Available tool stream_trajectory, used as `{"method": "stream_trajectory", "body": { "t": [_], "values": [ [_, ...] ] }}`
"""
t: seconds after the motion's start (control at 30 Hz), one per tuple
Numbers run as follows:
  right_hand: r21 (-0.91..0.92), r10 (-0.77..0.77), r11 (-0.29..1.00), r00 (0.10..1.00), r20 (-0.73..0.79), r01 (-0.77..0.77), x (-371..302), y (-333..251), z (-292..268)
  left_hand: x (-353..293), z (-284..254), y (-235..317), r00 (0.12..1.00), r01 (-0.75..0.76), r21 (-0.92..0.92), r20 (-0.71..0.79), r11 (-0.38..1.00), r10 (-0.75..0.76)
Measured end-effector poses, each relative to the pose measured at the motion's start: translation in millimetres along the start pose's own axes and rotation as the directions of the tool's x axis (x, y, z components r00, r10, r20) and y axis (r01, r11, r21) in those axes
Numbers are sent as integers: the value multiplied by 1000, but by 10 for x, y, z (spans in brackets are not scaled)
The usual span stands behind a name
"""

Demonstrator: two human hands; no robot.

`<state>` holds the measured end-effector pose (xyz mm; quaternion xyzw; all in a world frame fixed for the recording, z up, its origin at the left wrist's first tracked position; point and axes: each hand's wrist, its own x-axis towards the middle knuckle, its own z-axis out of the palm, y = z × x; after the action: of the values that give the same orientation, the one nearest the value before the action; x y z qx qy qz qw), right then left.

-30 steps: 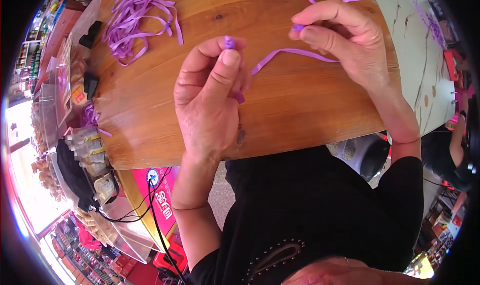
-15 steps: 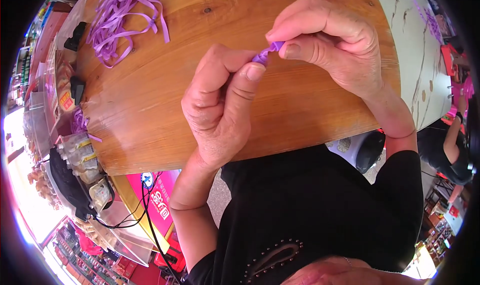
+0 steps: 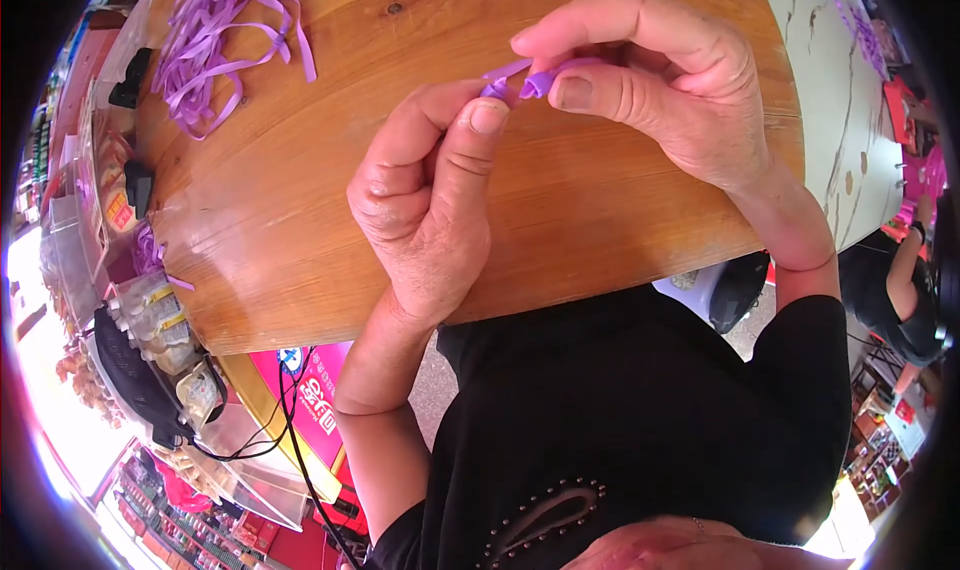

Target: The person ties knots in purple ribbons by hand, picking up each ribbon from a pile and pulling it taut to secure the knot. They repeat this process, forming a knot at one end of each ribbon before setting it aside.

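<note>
Above the wooden table, both hands work on a narrow purple ribbon. My left hand pinches one end of it between thumb and forefinger, a small folded tip showing at the nails. A few centimetres to the right, my right hand holds another folded part of the ribbon between thumb and fingers. A thin strip runs between the two pinches, and part of the ribbon is hidden inside the right hand. A heap of loose purple ribbon lies at the far left of the table.
The wooden tabletop ends in a curved edge close to my body. A white marbled surface adjoins it on the right. Along the left edge stand clear packages, a black bag and dangling black cables. Another person is at far right.
The fingertips have moved apart slightly, the left hand shifting left. The twisted piece between them now shows as two folded parts with a strip behind.
</note>
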<state>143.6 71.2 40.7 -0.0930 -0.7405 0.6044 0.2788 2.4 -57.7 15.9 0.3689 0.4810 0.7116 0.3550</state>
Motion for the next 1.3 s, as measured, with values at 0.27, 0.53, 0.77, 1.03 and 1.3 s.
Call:
{"method": "stream_trajectory", "body": {
  "t": [0.27,0.53,0.77,1.03,1.3],
  "values": [
    [-28,-866,463,458,202,886,365,384,-103,27,-18,-54,989,-149,211,43,966,143],
    [-241,-40,970,999,-22,33,86,-190,34,34,-44,-49,987,-160,218,43,963,154],
    [-317,-73,946,997,5,71,91,-305,18,37,-41,-68,978,-204,235,83,950,190],
    [-416,-197,882,976,97,219,93,-200,17,41,-56,-110,975,-211,188,115,959,192],
    [-424,-193,876,973,126,228,99,-167,11,15,-41,-77,995,-12,-41,96,999,16]
  ]
}}
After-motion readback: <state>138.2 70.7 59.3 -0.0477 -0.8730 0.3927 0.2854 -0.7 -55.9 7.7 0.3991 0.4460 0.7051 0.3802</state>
